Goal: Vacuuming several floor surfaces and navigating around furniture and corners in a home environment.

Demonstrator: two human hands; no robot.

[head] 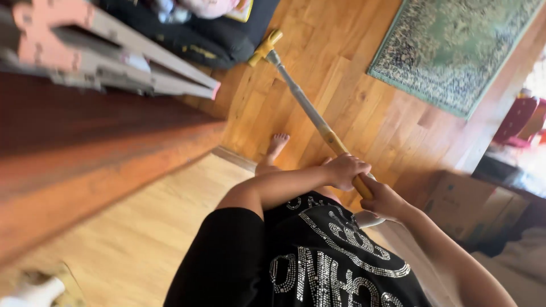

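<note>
while both hands' fingers (348,165) wrap the mop handle (318,122), left hand (346,170) sits above right hand (382,199).

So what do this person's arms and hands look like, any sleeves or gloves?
Both arms are bare to the hands: no gloves, rings or watch show on the left hand or right hand. The black top bears rhinestone lettering and seems short-sleeved or sleeveless.

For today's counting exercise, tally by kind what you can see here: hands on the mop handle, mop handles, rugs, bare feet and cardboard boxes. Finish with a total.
Hands on the handle: 2, left hand and right hand
Mop handle: 1
Rug: 1
Bare foot: 1
Cardboard box: 1
Total: 6
</note>
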